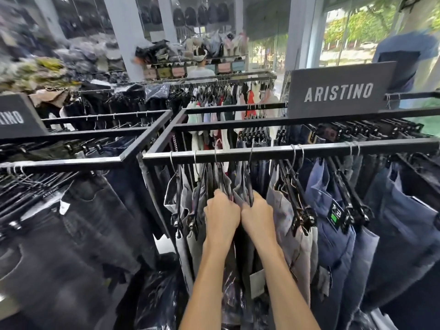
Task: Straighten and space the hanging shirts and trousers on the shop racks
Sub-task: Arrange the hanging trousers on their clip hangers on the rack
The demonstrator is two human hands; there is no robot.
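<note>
left hand [221, 216]: fingers curled into grey hanging trousers [237, 190] | right hand [258, 216]: gripping black plastic clip hanger [249, 186] | hands touching, below black metal rack rail [309, 151]

Dark metal rail [238, 154], smooth, front edge bright and glossy. Under the rail: thin shiny wire hooks [294, 158], glossy black plastic clip hangers [301, 210], matt grey and blue cloth trousers [290, 234]. Left of the rail, rough faded black denim [95, 222]. Above the rail, matt dark sign [333, 108].
</note>
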